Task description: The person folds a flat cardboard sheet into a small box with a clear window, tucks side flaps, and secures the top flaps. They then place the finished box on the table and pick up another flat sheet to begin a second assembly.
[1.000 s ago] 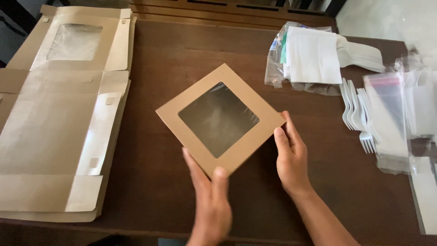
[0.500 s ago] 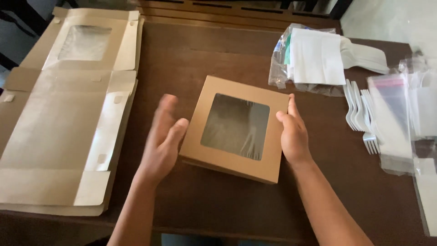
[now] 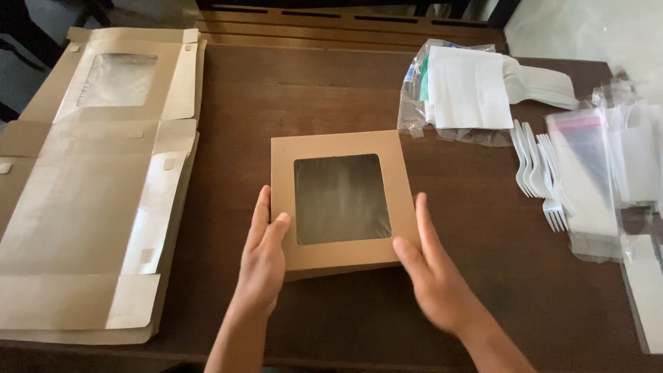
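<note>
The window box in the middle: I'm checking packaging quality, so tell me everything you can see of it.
The window box is a flat, square, brown cardboard carton with a square clear film window in its closed lid. It lies flat on the dark wooden table. The left hand presses its left edge, thumb on the lid; the right hand touches its lower right corner.

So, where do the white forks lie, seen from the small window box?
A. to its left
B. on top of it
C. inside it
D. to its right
D: the white forks lie on the table, to the right of the small window box.
</note>
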